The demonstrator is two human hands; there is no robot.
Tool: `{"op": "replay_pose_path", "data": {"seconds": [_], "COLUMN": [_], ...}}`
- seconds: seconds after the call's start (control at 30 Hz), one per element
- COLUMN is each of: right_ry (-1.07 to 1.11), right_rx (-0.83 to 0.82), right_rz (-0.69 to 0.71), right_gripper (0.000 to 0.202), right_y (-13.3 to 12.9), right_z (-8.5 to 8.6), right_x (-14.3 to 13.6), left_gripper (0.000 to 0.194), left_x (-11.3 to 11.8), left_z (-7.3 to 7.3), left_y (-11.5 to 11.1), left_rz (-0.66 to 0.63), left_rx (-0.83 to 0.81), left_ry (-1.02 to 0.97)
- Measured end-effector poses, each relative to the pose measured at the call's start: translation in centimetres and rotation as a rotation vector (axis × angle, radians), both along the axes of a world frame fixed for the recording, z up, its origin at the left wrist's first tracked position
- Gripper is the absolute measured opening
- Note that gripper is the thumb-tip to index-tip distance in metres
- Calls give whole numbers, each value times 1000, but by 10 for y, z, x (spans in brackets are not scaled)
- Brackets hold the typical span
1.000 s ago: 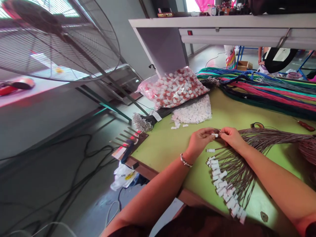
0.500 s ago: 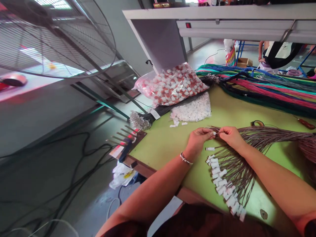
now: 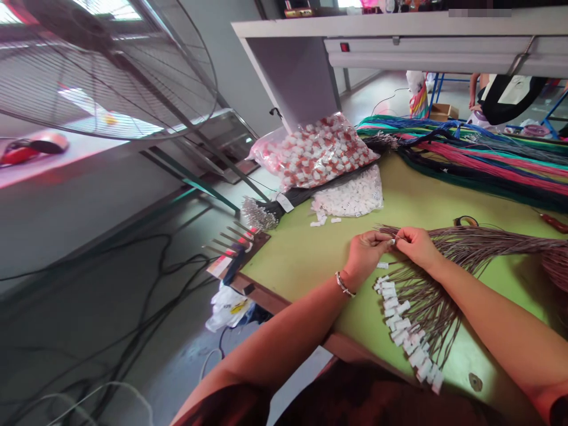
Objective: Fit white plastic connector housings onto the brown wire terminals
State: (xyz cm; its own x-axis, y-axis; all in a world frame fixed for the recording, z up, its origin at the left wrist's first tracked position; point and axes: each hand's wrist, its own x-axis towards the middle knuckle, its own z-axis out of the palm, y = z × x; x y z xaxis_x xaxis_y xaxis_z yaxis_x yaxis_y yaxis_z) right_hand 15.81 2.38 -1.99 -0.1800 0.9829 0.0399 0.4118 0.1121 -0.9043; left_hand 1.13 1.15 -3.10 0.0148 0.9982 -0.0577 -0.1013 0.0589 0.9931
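Note:
My left hand (image 3: 364,251) pinches a small white connector (image 3: 391,242) between thumb and fingers. Touching close beside it, my right hand (image 3: 416,245) is closed on the end of a thin brown wire. Under and behind my right hand runs a bundle of brown wires (image 3: 483,239). Many of its ends fan toward the table's front edge, tipped with a row of white connectors (image 3: 403,324). One wired connector (image 3: 382,265) lies apart, just below my hands.
Behind my hands lie a bag of red and white parts (image 3: 326,152) and a bag of white connectors (image 3: 350,194) on the green table (image 3: 288,260). Coloured wires (image 3: 479,154) lie at back right, near black tape (image 3: 465,221). A fan (image 3: 106,65) stands left; another person's arm (image 3: 474,89) shows beyond.
The view has shifted slightly. My hands have come closer together, and the connector between them is now more covered by my fingers.

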Motion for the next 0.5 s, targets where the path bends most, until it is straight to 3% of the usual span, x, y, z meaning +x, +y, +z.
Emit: {"op": "replay_pose_path", "data": {"seconds": [0.1, 0.2, 0.27, 0.3, 0.33, 0.4, 0.43, 0.5], "right_ry": [120, 253, 271, 265, 258, 260, 269, 275], "right_rx": [-72, -149, -164, -158, -142, -108, -102, -119], "right_rz": [24, -17, -26, -19, -6, 13, 16, 11], "right_gripper": [18, 25, 27, 27, 27, 25, 24, 23], "right_y": [1, 2, 3, 3, 4, 4, 4, 4], "right_z": [2, 2, 0, -2, -3, -5, -6, -6], "right_x": [1, 2, 3, 3, 3, 4, 4, 4], "left_gripper": [9, 10, 12, 14, 16, 20, 19, 19], "left_x": [-11, -29, -45, -56, -67, -91, -101, -117], "left_z": [8, 19, 26, 28, 28, 26, 23, 16], "left_y": [-9, -21, -21, -17, -9, 13, 25, 47], "left_rz": [-70, -333, -508, -524, -450, -78, 36, 68], "left_rx": [120, 295, 400, 442, 475, 448, 423, 408], "left_ry": [322, 617, 680, 701, 746, 953, 1060, 1177]}}
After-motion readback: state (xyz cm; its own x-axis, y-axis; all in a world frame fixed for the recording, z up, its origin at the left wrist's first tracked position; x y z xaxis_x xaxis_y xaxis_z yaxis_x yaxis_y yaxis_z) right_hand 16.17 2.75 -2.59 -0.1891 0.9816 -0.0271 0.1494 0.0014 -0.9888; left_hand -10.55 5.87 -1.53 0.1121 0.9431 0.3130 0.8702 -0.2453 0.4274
